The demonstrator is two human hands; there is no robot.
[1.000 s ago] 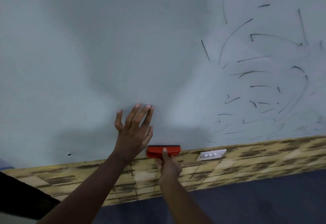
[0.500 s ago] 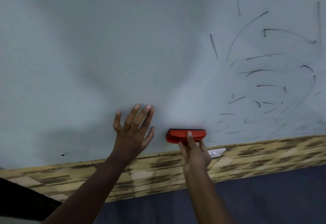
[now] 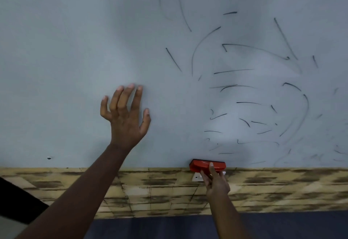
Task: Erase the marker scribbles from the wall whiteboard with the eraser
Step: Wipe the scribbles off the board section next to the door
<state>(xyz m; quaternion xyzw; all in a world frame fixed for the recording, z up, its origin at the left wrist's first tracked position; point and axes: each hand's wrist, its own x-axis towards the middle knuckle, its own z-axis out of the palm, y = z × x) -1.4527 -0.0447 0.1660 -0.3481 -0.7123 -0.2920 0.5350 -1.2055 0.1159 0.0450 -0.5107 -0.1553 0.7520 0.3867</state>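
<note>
The wide pale-grey wall whiteboard (image 3: 75,50) carries black marker scribbles (image 3: 244,88) on its right half. My left hand (image 3: 126,120) presses it, fingers spread straight. My right hand (image 3: 216,182) pinches the red plastic eraser (image 3: 207,165) at the board's bottom edge.

We have one view only, from a wide-angle camera worn on the head, so nothing is shared with another. It faces the whiteboard (image 3: 75,50) straight on and close, tilted up along it. Both forearms reach in from the near edge, the left hand (image 3: 125,115) left of centre and the right hand (image 3: 216,182) lower to its right.
</note>
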